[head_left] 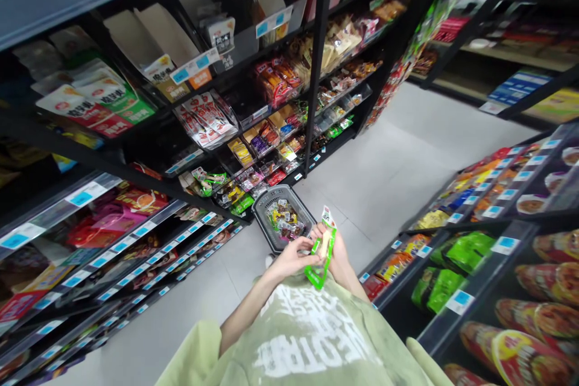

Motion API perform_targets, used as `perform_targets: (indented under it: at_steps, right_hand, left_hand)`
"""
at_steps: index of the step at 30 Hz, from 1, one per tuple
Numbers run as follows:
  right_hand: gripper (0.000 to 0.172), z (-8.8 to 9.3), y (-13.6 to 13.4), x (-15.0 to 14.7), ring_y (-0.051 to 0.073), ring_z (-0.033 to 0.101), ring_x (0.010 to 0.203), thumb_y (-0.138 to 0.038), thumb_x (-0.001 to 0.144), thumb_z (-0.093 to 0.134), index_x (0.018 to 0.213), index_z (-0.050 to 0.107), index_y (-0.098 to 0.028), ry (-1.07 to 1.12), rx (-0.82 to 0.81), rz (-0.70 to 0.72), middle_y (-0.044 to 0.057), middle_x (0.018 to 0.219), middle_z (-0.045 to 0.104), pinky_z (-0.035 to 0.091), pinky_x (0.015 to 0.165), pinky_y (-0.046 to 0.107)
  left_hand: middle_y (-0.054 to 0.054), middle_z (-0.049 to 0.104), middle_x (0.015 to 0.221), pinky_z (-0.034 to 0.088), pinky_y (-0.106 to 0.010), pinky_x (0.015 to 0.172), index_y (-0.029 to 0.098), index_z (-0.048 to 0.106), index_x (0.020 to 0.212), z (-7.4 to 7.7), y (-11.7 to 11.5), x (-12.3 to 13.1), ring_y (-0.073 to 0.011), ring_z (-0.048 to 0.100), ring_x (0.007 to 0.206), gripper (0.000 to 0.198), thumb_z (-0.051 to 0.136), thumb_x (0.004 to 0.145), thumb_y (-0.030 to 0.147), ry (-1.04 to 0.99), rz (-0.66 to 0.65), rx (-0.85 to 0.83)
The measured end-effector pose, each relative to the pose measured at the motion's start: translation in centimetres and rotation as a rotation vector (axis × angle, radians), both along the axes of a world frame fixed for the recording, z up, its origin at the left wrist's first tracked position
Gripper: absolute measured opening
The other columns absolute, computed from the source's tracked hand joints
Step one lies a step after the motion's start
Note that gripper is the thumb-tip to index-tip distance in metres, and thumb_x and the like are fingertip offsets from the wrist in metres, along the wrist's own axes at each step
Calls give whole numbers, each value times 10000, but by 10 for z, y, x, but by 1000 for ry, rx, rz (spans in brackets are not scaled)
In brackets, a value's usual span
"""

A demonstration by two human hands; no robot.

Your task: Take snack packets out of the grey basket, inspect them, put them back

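Observation:
Close in front of my shirt, both hands are on a long, narrow snack packet with green edges and a clear window showing something pale inside. My left hand pinches the packet's side near its lower half. Behind the packet, my right hand wraps round it, with its fingers partly hidden. Just beyond my hands, a dark plastic shopping basket sits on the floor, with several small wrapped snacks inside.
A tall black shelf rack with packaged snacks stands on the left. Similar green-edged packets lie on it near the basket. On the right, a low shelf holds green bags and noodle cups. Grey tiled floor runs between them.

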State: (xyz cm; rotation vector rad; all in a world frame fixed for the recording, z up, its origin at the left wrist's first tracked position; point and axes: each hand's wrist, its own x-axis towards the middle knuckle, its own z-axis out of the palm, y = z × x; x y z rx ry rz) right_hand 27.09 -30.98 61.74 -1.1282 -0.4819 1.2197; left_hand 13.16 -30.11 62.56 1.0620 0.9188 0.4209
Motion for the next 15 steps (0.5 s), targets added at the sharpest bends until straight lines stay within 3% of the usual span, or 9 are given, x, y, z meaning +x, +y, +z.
perform_targets:
  at_steps: [2,4,7,11,15]
  right_hand:
    - [417,0,1,2,139,380,525,-557,861,490,591,357,-270,68,-34,71,-22,570,371,422,511,309]
    - [367,2,2,2,159,462,571,-548,834,534,620,457,-260,161,-77,70,14,629,504,471,562,326]
    - [370,5,0,0,218,617,697,-597,824,551,851,646,-241,293,-143,46,59,835,686,541,645,370]
    - [542,7,-2,-4,271,694,926,-691,876,478,1123,666,-246,319,-134,57,76,1053,731,574,744,407]
    - [487,3,-3,-9,260,695,977,-449,771,771,1202,641,-262,241,-95,97,61,1122,730,562,818,384]
  left_hand:
    - [-52,687,876,487,-299,779,157,637,991,-2,-1,0,-181,651,830,557,897,606,464,-10,-34,-31]
    - [-29,678,799,472,-277,722,147,638,951,-1,-1,1,-154,636,729,530,889,617,473,-12,-48,-41]
    - [-20,671,790,455,-253,697,144,627,855,3,0,2,-133,611,699,465,878,638,471,-17,-5,6]
    - [22,603,718,423,-225,668,163,545,764,2,5,0,-107,555,664,438,854,679,462,-19,175,74]
    - [25,594,729,421,-227,677,169,527,766,-3,10,-6,-113,547,684,448,858,670,455,12,247,95]
